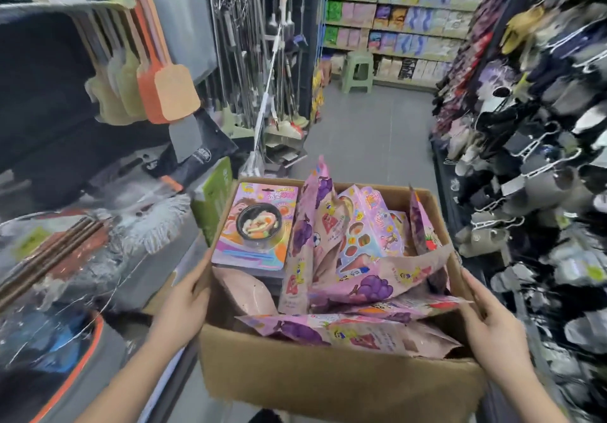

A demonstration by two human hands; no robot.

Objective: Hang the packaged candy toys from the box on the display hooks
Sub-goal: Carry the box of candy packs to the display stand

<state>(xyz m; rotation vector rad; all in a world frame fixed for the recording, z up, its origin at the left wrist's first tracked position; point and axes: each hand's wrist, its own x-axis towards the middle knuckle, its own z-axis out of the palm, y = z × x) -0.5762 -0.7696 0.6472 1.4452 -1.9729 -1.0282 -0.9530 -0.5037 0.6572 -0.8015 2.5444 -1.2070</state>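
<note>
Head view, shop aisle.

- Cardboard box (328, 386): open-topped, carried low in the centre of the view, between both grips, above the grey floor (377, 133).
- Left grip (184, 301): bare hand, grasping the box's left wall near the rim, with the fingers lying up along the outside. Thumb position could not be resolved.
- Right grip (489, 320): bare hand, grasping the right wall at the rim. Neither grip held a package.
- Packaged candy toys (358, 278): all inside the box, none on a hook. Mostly pink pouches with purple grape print, some standing on edge, others lying flat and overlapping toward the near wall.
- Blister card (256, 225): in the far-left corner of the box, face up and tilted. It carried a black bowl-shaped toy under clear plastic.
- Left of the aisle: fly swatters (170, 90) in orange, tan and green hung heads-down. Long-handled mops and brooms (262, 61) stood behind them. A wrapped mop head (154, 222) lay just beside the box's left wall.
- Right of the aisle: a rack of slippers (542, 159) on hangers, in dark and pale pairs.
- Far end: shelves (410, 21) of pastel packs, with a green stool (358, 69) on the floor in front of them.
- Image edges were blurred, and the print on the pouches was not legible.
</note>
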